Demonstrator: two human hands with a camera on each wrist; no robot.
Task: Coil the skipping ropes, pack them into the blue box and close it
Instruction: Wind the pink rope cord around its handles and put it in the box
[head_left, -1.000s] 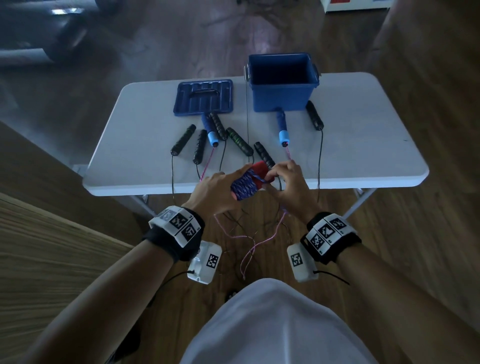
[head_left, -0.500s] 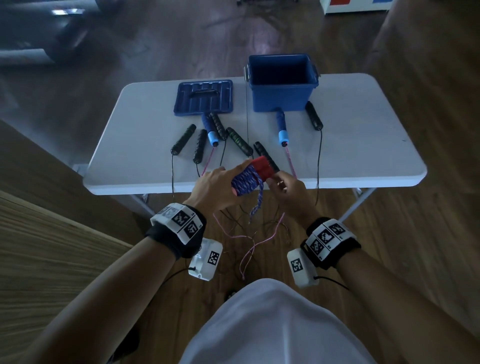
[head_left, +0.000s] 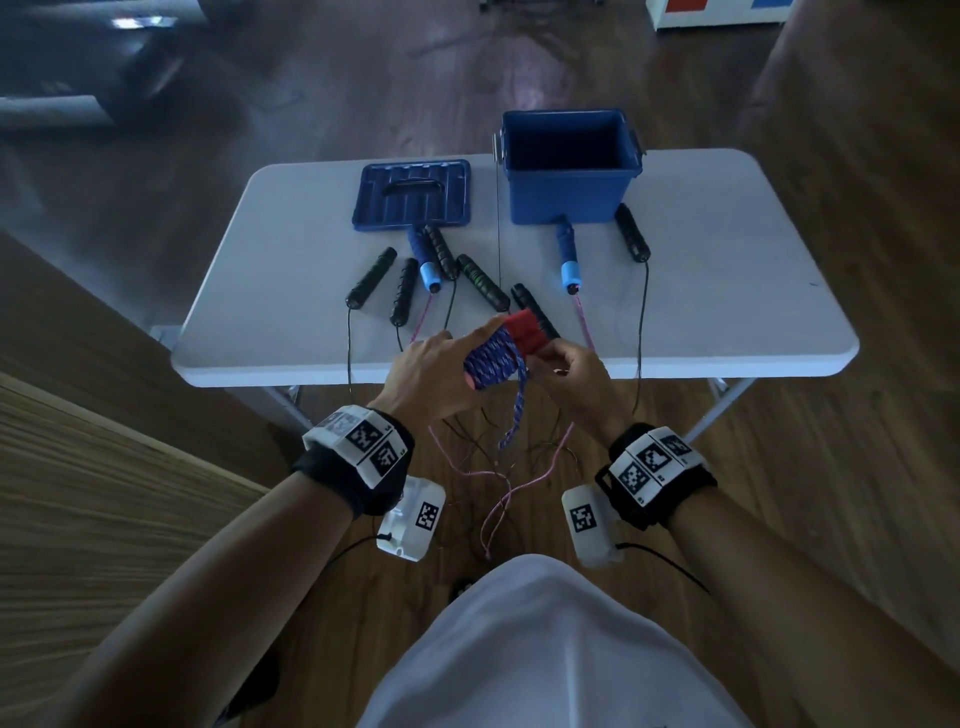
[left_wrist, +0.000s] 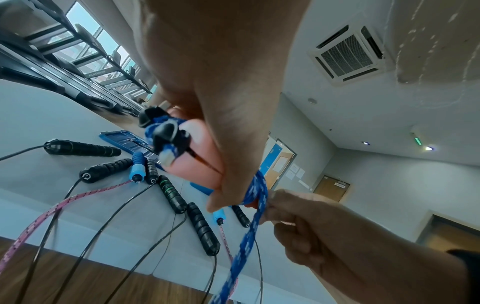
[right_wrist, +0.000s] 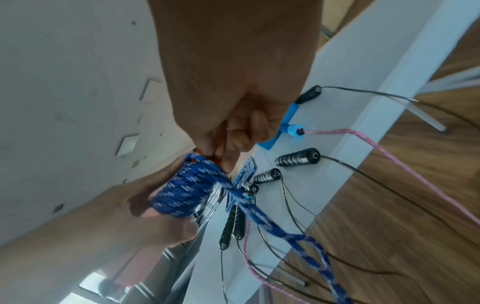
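My left hand (head_left: 431, 374) grips a skipping rope with red handles (head_left: 524, 330), held just above the table's front edge. Its blue-and-white cord is wound round the handles in a coil (head_left: 491, 358). A loose loop of that cord (head_left: 514, 421) hangs below the coil. My right hand (head_left: 571, 374) pinches the cord (left_wrist: 257, 205) beside the coil, its fingers (right_wrist: 233, 139) curled. The coil (right_wrist: 182, 191) looks tight in the right wrist view. The blue box (head_left: 566, 192) stands open at the table's back, and I see nothing inside it. Its lid (head_left: 413, 195) lies flat to the left.
Several black-handled ropes (head_left: 371, 278) and a blue-handled pair (head_left: 567, 257) with a pink cord (head_left: 584, 325) lie on the white folding table (head_left: 727, 260). Their cords hang over the front edge onto the wooden floor in front of me.
My right hand has dropped from the top of the bundle to its right side. A loose loop of blue cord now hangs under the coil. My left hand has barely moved.
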